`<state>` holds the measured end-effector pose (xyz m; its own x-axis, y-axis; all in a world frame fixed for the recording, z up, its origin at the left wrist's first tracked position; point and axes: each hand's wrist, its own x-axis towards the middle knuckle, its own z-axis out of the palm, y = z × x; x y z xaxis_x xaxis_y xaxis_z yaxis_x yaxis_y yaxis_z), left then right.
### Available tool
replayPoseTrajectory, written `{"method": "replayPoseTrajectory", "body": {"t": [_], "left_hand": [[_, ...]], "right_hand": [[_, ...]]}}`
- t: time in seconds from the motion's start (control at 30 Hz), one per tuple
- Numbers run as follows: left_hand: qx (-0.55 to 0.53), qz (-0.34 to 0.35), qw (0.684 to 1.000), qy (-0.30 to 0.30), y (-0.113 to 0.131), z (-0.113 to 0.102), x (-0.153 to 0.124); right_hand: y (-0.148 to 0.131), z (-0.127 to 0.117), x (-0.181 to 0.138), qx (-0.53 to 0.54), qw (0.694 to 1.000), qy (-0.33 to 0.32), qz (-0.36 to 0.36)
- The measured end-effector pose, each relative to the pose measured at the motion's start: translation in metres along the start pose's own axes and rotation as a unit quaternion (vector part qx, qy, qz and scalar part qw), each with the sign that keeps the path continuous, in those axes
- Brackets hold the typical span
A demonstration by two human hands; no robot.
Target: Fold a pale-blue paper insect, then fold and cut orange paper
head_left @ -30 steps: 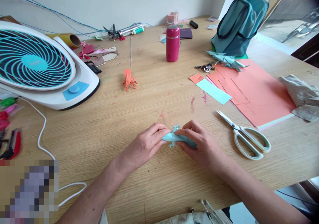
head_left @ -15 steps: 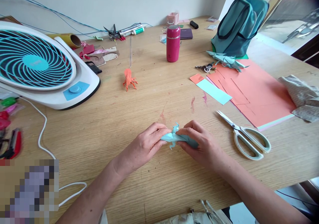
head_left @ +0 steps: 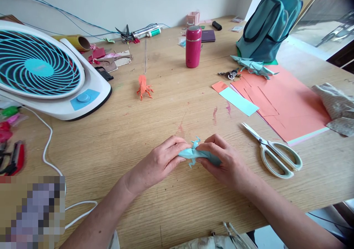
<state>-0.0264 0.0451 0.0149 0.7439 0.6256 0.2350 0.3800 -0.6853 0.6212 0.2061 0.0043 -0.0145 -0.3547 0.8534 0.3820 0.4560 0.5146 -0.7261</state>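
Light-blue folded paper figure: low over the near middle of a wooden table, between two hands; whether it touches the wood cannot be told.
Its long axis: left to right across the view, the right end slightly nearer the person; small bent limbs stick out crosswise, toward and away from the person. Which end is the head cannot be told.
Left hand: fingers and thumb pinched together on the figure's left end.
Right hand: thumb and fingers closed around its right part.
In the way: the fingers cover both ends of the figure.
Scissors: just right of the right hand, blades pointing away and left.
Light-blue paper strip: beyond the scissors, beside stacked orange sheets.
Farther back: an orange folded figure at left, a magenta flask upright in the middle, keys and a teal bag at right.
Far left: a white-and-blue fan.
Writing: faint marks on the flask and fan hub, too small to read.
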Motion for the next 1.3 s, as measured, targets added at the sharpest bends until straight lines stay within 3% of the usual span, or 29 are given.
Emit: {"method": "replayPoseTrajectory", "body": {"t": [0.3, 0.77, 1.0, 1.3], "left_hand": [[-0.01, -0.007, 1.0, 0.007, 0.001, 0.002, 0.001], [-0.032, -0.04, 0.998, -0.039, 0.004, -0.001, -0.001], [-0.033, -0.035, 0.999, -0.019, 0.006, 0.0, 0.001], [0.018, -0.017, 1.0, 0.001, 0.014, 0.002, 0.0]], "right_hand": [[-0.002, 0.001, -0.001, 0.018, 1.0, 0.004, 0.012], [-0.005, 0.001, 0.0, 0.045, 0.998, -0.009, 0.038], [-0.005, -0.001, 0.0, 0.068, 0.997, -0.011, 0.041], [-0.007, 0.0, -0.001, 0.099, 0.99, 0.006, 0.101]]}}
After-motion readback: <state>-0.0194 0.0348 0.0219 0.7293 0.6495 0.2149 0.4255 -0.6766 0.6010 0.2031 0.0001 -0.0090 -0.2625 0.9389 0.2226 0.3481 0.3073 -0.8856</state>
